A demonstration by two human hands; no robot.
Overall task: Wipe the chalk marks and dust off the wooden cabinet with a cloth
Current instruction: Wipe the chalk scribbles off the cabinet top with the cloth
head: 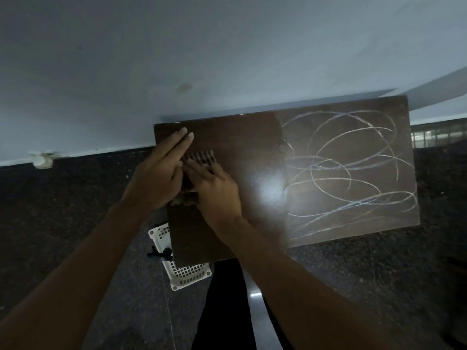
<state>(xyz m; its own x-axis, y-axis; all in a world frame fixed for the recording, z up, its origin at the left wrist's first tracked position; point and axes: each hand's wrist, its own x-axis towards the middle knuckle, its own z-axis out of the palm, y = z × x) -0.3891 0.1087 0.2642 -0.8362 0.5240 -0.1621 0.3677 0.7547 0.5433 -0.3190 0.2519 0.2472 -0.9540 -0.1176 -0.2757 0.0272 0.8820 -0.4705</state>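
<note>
1. Brown-and-pale checked fabric cloth (201, 156) lies bunched on the left part of the dark brown wooden cabinet top (240, 137), between the two hands and mostly hidden under them.
2. Right hand (217, 190) lies flat on the cloth with its fingers straight and pointing to the far left, pressing the fabric down onto the wood rather than curling round it.
3. Left hand (156, 175) sits just beside it on the left, touching the cloth's left side. Its fingers are straight and close together, and their tips reach toward the cabinet's far left corner. It also looks open and flat, not clenched.
4. White chalk marks (348, 168), looping and crossing scribbles, cover the right half of the cabinet top, well apart from the cloth. The left half, around the hands, shows bare dark wood, and a bright glare spot lies near the middle.
5. White perforated plastic basket (187, 276) stands on the floor at the cabinet's near left corner, partly hidden beneath the top, with a small black object (159, 253) at its left rim.
6. Dark speckled stone floor (63, 198) surrounds the cabinet.
7. Pale plain wall (177, 59) rises behind the far edge.
</note>
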